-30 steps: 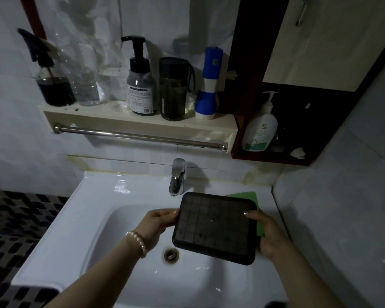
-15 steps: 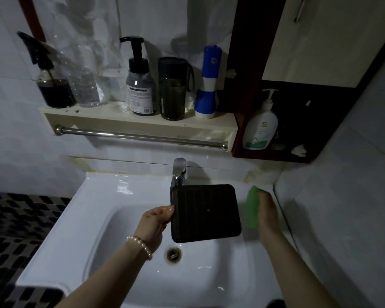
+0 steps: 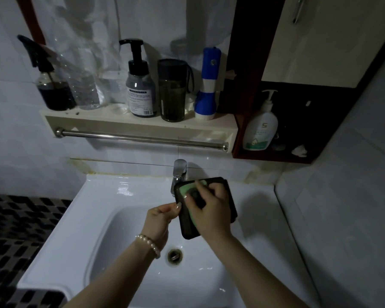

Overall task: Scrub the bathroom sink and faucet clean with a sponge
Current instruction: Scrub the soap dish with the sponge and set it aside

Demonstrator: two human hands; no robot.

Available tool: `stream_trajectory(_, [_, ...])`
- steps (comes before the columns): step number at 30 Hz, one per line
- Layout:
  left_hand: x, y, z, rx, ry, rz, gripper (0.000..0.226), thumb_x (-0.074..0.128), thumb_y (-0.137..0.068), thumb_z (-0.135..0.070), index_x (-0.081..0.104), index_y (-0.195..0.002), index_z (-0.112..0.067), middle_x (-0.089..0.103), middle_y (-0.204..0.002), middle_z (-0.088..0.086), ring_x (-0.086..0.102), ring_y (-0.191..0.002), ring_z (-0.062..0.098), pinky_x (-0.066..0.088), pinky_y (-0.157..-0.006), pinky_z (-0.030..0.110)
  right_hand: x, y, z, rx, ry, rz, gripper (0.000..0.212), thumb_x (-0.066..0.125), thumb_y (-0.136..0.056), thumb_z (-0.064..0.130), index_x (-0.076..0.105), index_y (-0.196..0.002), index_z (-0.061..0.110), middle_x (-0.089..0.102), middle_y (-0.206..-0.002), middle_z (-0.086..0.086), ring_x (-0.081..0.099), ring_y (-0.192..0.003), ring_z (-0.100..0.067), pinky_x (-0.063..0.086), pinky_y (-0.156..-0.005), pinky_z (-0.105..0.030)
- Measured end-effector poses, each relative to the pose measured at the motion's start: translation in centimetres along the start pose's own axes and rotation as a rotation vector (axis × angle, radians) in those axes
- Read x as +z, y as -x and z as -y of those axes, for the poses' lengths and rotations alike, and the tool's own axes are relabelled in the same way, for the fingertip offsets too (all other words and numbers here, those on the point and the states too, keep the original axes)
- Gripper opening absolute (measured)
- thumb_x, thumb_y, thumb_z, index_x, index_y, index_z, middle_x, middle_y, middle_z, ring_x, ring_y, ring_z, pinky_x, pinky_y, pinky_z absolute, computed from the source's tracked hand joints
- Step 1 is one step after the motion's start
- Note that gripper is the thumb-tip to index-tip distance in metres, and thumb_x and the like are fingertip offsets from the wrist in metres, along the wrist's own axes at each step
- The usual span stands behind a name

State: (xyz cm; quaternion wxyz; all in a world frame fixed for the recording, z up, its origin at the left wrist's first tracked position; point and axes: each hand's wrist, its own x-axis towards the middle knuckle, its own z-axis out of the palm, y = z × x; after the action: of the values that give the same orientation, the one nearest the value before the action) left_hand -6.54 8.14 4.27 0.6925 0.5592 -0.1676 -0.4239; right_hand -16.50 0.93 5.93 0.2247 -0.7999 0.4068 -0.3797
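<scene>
**Dim bathroom, tray scrubbed over the basin**

Under a crowded wall shelf (image 3: pixel 138 124), the white sink (image 3: pixel 80 223) sits dry-looking, the faucet (image 3: pixel 179 172) just behind the hands. The left hand (image 3: pixel 159 221) pinches the left edge of a dark tray (image 3: pixel 231 203) held above the bowl. The right hand (image 3: pixel 209 210) presses the green sponge (image 3: pixel 183 189) onto it, fingers closed around it. Best to brace the tray firmly and work with short strokes over the drain (image 3: pixel 175 255).
</scene>
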Motion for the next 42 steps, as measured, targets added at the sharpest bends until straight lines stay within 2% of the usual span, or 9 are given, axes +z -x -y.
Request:
stream_trajectory(7, [-0.9, -0.1, 0.3, -0.056, 0.065, 0.038, 0.021, 0.042, -0.085, 0.012, 0.062, -0.082, 0.005, 0.065, -0.072, 0.01, 0.057, -0.075, 0.021, 0.045, -0.075, 0.028, -0.7, 0.3, 0.1, -0.401, 0.165, 0.066, 0.053, 0.063, -0.076, 0.041, 0.063, -0.122, 0.014, 0.056, -0.1, -0.016, 0.059, -0.087, -0.032, 0.053, -0.075, -0.037])
stream_trajectory(13, [-2.0, -0.5, -0.6, -0.036, 0.051, 0.122, 0.032, 0.04, -0.092, 0.001, 0.07, -0.08, -0.001, 0.065, -0.068, 0.004, 0.06, -0.064, 0.015, 0.047, -0.06, 0.019, -3.5, -4.3, -4.8, 0.127, 0.204, -0.032, 0.054, 0.065, -0.085, 0.039, 0.052, -0.134, 0.023, 0.044, -0.115, -0.01, 0.046, -0.105, -0.027, 0.045, -0.089, -0.036])
stream_trajectory(16, [-1.9, -0.5, -0.4, -0.059, 0.098, 0.13, 0.027, 0.04, -0.093, -0.001, 0.059, -0.104, 0.015, 0.059, -0.087, 0.016, 0.053, -0.082, 0.026, 0.042, -0.079, 0.032, -3.7, -3.6, -4.7, 0.198, 0.227, -0.029, 0.055, 0.06, -0.087, 0.043, 0.049, -0.137, 0.023, 0.042, -0.117, -0.008, 0.045, -0.106, -0.025, 0.044, -0.089, -0.034])
stream_trajectory(24, [0.1, -0.4, 0.3, -0.103, 0.233, 0.059, 0.022, 0.04, -0.092, -0.002, 0.061, -0.084, 0.0, 0.07, -0.067, 0.009, 0.065, -0.068, 0.023, 0.054, -0.054, 0.023, -1.2, 3.6, 2.5, -0.45, 0.402, 0.007, 0.058, 0.066, -0.07, 0.052, 0.062, -0.121, 0.023, 0.058, -0.101, -0.007, 0.045, -0.093, -0.019, 0.051, -0.073, -0.032])
stream_trajectory(27, [-0.5, -0.6, -0.4, -0.117, 0.283, 0.151, 0.024, 0.043, -0.086, -0.011, 0.064, -0.093, -0.001, 0.068, -0.08, 0.014, 0.064, -0.076, 0.025, 0.053, -0.067, 0.033, -2.4, 2.8, 0.5, -0.497, 0.401, -0.049, 0.063, 0.077, -0.064, 0.046, 0.064, -0.12, 0.021, 0.061, -0.101, -0.012, 0.042, -0.091, -0.02, 0.052, -0.069, -0.034])
stream_trajectory(31, [-1.5, -1.0, -0.8, -0.127, 0.347, 0.162, 0.034, 0.041, -0.085, -0.012, 0.074, -0.083, -0.01, 0.069, -0.071, 0.006, 0.067, -0.064, 0.016, 0.055, -0.066, 0.028, -5.3, 0.6, -3.1, -0.303, 0.388, -0.078, 0.069, 0.086, -0.061, 0.032, 0.062, -0.123, 0.015, 0.059, -0.104, -0.021, 0.056, -0.088, -0.035, 0.054, -0.066, -0.043])
stream_trajectory(34, [-1.7, -0.7, -1.0, -0.136, 0.348, 0.148, 0.033, 0.047, -0.078, -0.015, 0.066, -0.103, -0.006, 0.065, -0.095, 0.014, 0.061, -0.088, 0.026, 0.042, -0.092, 0.041, -7.3, -1.6, -5.5, -0.048, 0.27, -0.104, 0.064, 0.081, -0.071, 0.024, 0.056, -0.129, 0.012, 0.055, -0.108, -0.024, 0.054, -0.094, -0.041, 0.051, -0.078, -0.047])
stream_trajectory(38, [-1.8, -0.5, -0.9, -0.138, 0.323, 0.142, 0.042, 0.047, -0.079, -0.019, 0.058, -0.116, -0.004, 0.057, -0.112, 0.017, 0.053, -0.104, 0.032, 0.04, -0.093, 0.044, -9.0, -3.1, -6.9, 0.326, -0.078, -0.203, 0.068, 0.072, -0.08, 0.033, 0.044, -0.139, 0.015, 0.055, -0.114, -0.01, 0.055, -0.106, -0.029, 0.048, -0.078, -0.031])
stream_trajectory(42, [-1.4, -0.2, -1.3, -0.117, 0.311, 0.168, 0.038, 0.053, -0.075, -0.023, 0.06, -0.108, -0.006, 0.045, -0.103, 0.013, 0.045, -0.093, 0.029, 0.037, -0.078, 0.036, -10.5, -3.5, -5.9, 0.542, -0.597, -0.349, 0.037, 0.069, -0.083, 0.029, 0.05, -0.111, 0.013, 0.058, -0.096, 0.002, 0.059, -0.078, -0.005, 0.043, -0.056, -0.015])
